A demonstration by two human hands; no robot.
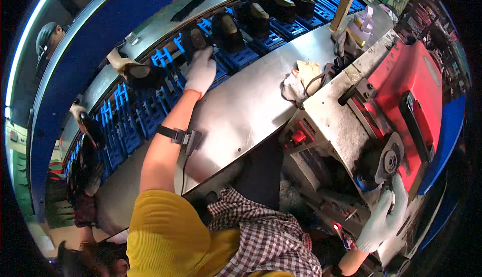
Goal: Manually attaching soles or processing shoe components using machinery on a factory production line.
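Note:
My left hand (pixel 201 72), in a white knit glove, reaches over the conveyor. Its fingers close on the top of a dark shoe (pixel 193 43) with a pale last showing in its opening. More dark shoes on lasts, such as this shoe (pixel 228 32), stand in a row to the right. My right hand (pixel 385 220), also gloved, is at the lower right beside a round grinding-wheel head (pixel 389 160) on a red machine (pixel 404 106). Its fingers are curled around something with a small shiny edge, mostly hidden by the glove.
The blue slatted conveyor (pixel 120 107) curves along a metal table (pixel 246 107). A crumpled cloth (pixel 301 82) and a lilac container (pixel 362 25) lie near the machine. A wooden post (pixel 345 7) rises beyond. Co-workers are across the conveyor and at lower left, one holding a shoe (pixel 143 76).

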